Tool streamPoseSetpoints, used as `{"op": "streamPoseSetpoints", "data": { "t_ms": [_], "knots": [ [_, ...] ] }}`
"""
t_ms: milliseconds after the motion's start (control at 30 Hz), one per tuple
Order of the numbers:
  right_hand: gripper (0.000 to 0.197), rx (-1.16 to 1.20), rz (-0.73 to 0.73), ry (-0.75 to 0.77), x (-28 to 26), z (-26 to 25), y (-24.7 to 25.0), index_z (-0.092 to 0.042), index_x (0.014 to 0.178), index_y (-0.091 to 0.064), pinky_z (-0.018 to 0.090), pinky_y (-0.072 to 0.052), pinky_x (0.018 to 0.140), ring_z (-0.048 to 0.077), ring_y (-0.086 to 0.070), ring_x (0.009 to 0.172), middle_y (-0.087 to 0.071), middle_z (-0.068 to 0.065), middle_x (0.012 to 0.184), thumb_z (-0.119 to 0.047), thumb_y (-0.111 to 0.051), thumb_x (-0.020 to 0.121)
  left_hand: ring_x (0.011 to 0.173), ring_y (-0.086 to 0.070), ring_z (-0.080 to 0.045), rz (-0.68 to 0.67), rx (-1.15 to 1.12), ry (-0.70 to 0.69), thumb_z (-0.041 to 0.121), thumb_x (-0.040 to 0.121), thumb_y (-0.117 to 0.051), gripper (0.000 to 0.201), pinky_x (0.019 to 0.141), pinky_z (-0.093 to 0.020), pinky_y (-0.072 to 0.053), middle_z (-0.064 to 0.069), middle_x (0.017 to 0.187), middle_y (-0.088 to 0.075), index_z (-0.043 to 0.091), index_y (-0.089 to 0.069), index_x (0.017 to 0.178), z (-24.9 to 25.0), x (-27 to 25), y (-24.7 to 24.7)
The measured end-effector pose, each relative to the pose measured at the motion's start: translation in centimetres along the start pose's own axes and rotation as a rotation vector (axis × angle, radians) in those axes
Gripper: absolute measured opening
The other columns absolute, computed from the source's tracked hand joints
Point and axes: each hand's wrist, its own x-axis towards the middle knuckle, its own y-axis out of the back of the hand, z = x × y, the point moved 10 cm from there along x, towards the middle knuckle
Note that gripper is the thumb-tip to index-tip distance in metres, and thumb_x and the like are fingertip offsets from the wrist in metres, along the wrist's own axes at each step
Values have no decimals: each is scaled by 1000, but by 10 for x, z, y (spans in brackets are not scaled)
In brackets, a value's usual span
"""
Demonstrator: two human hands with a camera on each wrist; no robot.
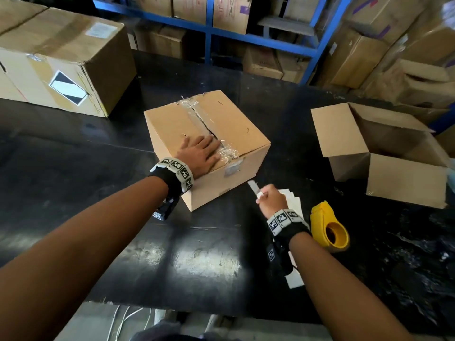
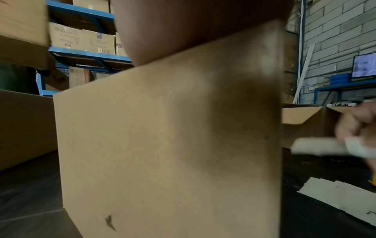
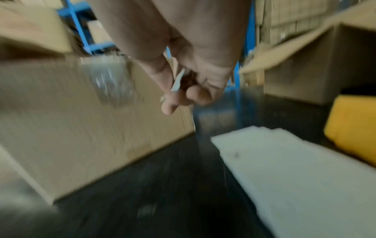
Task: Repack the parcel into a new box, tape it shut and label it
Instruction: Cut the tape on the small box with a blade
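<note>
I am pressing my left hand (image 1: 200, 153) flat on the taped parcel (image 1: 209, 146) at the middle of the worktop (image 1: 73, 148), fingers straight, steadying it for cutting, I judge. My right hand (image 1: 270, 200) is closing its grip round a small white blade-like tool (image 1: 253, 187), beside the parcel's near corner. The new box (image 1: 384, 156) is waiting open to the right.

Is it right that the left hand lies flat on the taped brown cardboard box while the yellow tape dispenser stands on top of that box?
Not quite. In the head view the yellow tape dispenser stands on the black table, not on the taped brown cardboard box. The left hand does lie flat on it.
</note>
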Motion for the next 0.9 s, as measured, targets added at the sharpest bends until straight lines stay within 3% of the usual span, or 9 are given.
{"op": "streamPoseSetpoints", "data": {
  "t_ms": [133, 300, 400, 467, 567, 700, 767, 900],
  "knots": [
    [14, -62, -99, 5, -2, 14, -60, -8, 86, -64, 42, -55, 79, 39, -66, 92, -69, 17, 96, -16, -53, 89, 144, -18, -23, 22, -10, -77, 50, 99, -17, 56, 117, -50, -11, -2, 157, -20, 26, -15, 150, -7, -1, -1],
    [17, -161, -180, -92, 1, 31, -92, -17, 92, -67, 25, -45, 79, 32, -63, 103, -70, 7, 108, -28, -56, 91, 145, -14, -23, -20, 22, -28, 51, 98, -19, 58, 117, -45, -7, -4, 158, -17, 25, -18, 150, -40, 1, -1],
    [24, -140, -166, -143, 3, 39, -92, -18, 91, -68, 24, -43, 80, 29, -62, 95, -71, 3, 103, -38, -54, 89, 145, -14, -24, -37, 42, 14, 53, 97, -20, 57, 117, -48, -7, -1, 158, -17, 29, -20, 149, -61, 5, 1],
    [24, -144, -141, -124, 8, 32, -82, -18, 101, -68, 26, -42, 88, 29, -60, 102, -69, 5, 111, -34, -54, 90, 145, -13, -24, -41, 47, 51, 55, 96, -20, 59, 117, -51, -7, -1, 158, -18, 30, -21, 148, -75, 12, 4],
    [28, -3, 12, -94, 19, 3, -43, -13, 117, -63, 29, -42, 94, 28, -58, 113, -64, 10, 122, -25, -53, 94, 145, -11, -25, -49, 37, 119, 60, 93, -23, 63, 117, -52, -6, -1, 158, -16, 29, -22, 148, -100, 26, 11],
    [44, 205, 271, 115, 12, -76, 18, -17, 136, -47, 36, -49, 93, 21, -58, 109, -43, 8, 137, -33, -51, 96, 147, -3, -26, -117, 44, 150, 77, 82, -26, 83, 115, -58, -2, -2, 160, -7, 30, -15, 149, -129, 47, 15],
    [50, 153, 236, 211, 9, -112, 20, -18, 139, -44, 35, -47, 96, 18, -51, 116, -36, 4, 141, -40, -52, 94, 147, 0, -25, -138, 58, 148, 88, 72, -22, 95, 114, -61, 0, -1, 160, -4, 33, -13, 149, -135, 53, 16],
    [60, -160, 152, 218, 14, -142, -3, -15, 130, -49, 39, -36, 103, 29, -31, 128, -32, 6, 142, -55, -56, 85, 147, -4, -25, -106, 102, 140, 95, 62, -12, 103, 110, -63, -12, 1, 159, -7, 36, -15, 147, -135, 52, 20]
  ]
}}
